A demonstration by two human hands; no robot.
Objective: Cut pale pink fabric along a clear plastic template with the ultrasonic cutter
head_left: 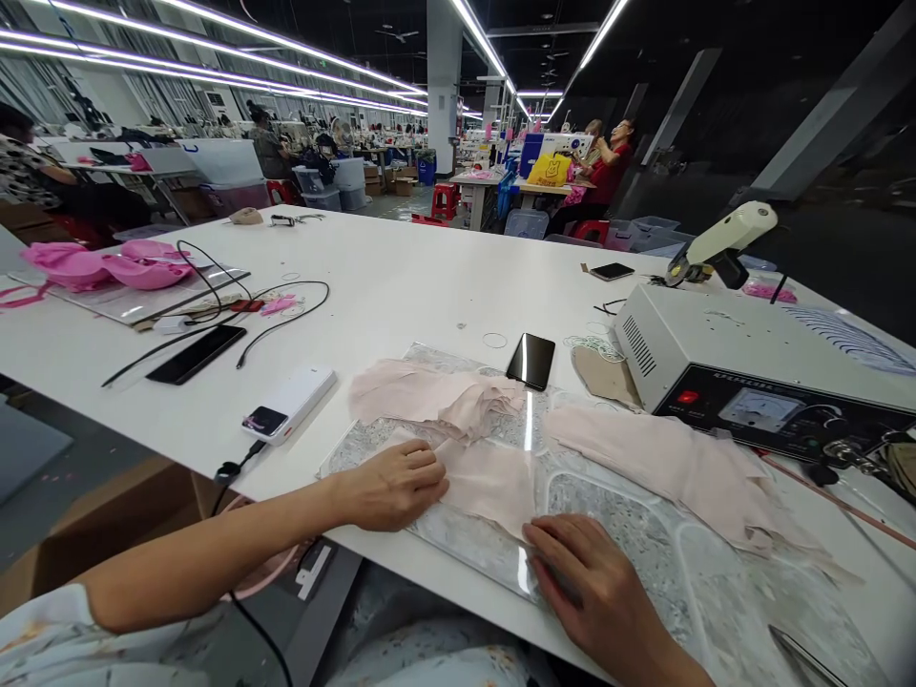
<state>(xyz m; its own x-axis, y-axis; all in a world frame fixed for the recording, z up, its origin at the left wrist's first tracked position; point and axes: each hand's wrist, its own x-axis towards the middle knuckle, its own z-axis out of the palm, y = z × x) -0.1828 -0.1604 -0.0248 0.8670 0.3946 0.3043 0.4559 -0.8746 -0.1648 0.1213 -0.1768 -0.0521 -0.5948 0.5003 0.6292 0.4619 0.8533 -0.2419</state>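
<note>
A: How does the grip of the left hand (393, 482) stand?

B: Loose, pinching nothing. The fingers are bent a little and lie knuckles-up on the left edge of a pale pink fabric piece (493, 482), pressing it down.

A: And the right hand (587, 582)?

B: Spread flat, palm down, fingers stretched out and close together at the near corner of the same piece. It grasps nothing. Whether the fingertips touch the cloth or only the clear sheet (630, 520) beside it, I cannot tell.

A: Where does the piece lie?

B: Between the two hands, on that clear sheet, at the near edge of the white worktop (429, 277).

A: And around it?

B: A crumpled heap (429, 396) of the same pink cloth lies just behind the left hand. A longer heap (673, 463) lies to the right, running toward the grey machine (744, 363). A black phone (530, 361) lies at the far edge of the sheet. A white power bank (290, 404) sits to the left, apart from the hands — its cable drops over the worktop's edge.
</note>
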